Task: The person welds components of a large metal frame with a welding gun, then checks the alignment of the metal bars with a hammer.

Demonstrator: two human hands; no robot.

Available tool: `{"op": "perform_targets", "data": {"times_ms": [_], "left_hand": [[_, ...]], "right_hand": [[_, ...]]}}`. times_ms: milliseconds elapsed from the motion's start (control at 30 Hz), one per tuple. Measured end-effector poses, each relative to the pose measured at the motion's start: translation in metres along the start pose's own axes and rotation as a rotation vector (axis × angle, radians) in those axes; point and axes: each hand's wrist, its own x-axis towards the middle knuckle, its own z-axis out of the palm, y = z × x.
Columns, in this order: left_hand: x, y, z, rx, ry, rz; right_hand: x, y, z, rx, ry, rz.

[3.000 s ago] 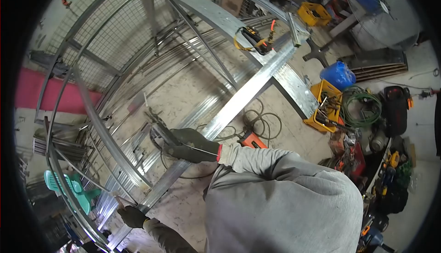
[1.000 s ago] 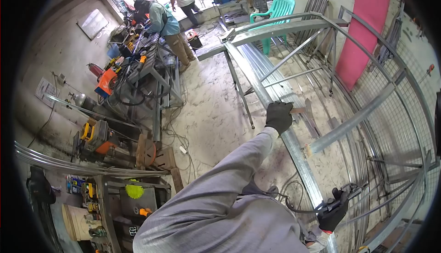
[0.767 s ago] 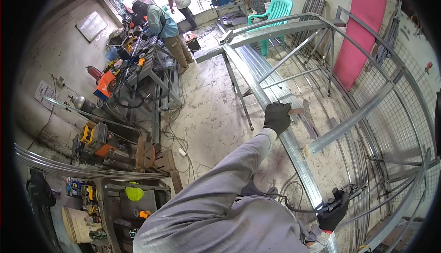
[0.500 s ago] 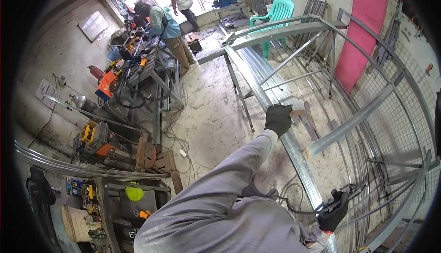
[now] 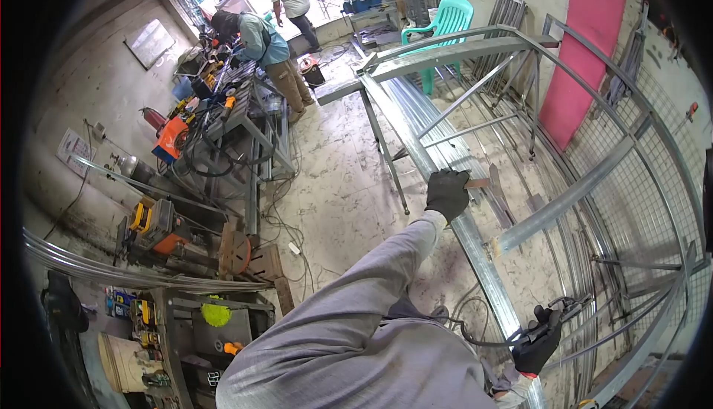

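Observation:
My left hand (image 5: 448, 194), in a dark glove, is closed over the long galvanized steel beam (image 5: 483, 264); a short flat brown piece (image 5: 477, 184) sticks out beside its fingers. Nearer the bottom right, my right hand (image 5: 538, 343), gloved too, is wrapped round a dark cabled holder (image 5: 568, 311) above the same beam. A black cable (image 5: 475, 341) runs from that hand to the left. The beam belongs to a large metal frame with a curved outer rail (image 5: 594, 97). A cross tube (image 5: 572, 201) ends close to the beam, right of my left hand.
Two people stand at the far end, one bent over a cluttered workbench (image 5: 249, 123). A green plastic chair (image 5: 450, 21) stands behind the frame. Cables (image 5: 278, 219) lie on the floor. Shelves with tools (image 5: 178, 335) and long rods (image 5: 134, 271) are at the left.
The view has shifted very slightly. Both hands keep their places on the beam and the holder. The far standing person has shifted slightly.

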Motion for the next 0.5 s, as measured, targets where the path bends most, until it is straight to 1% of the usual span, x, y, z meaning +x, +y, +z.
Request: {"op": "perform_targets", "data": {"times_ms": [67, 200, 267, 500], "left_hand": [[0.0002, -0.0008, 0.0, 0.008, -0.008, 0.009], [0.0001, 0.0013, -0.003, 0.022, -0.019, 0.002], [0.0001, 0.0023, -0.006, 0.024, -0.02, 0.001], [-0.0038, 0.0032, -0.0075, 0.03, -0.014, 0.019]], "right_hand": [[0.0007, -0.0004, 0.0036, 0.102, 0.044, 0.036], [-0.0021, -0.0008, 0.0045, 0.094, 0.032, 0.009], [-0.0006, -0.0007, 0.0039, 0.175, 0.027, 0.061], [-0.0016, -0.0012, 0.0061, 0.145, 0.054, 0.04]]}}
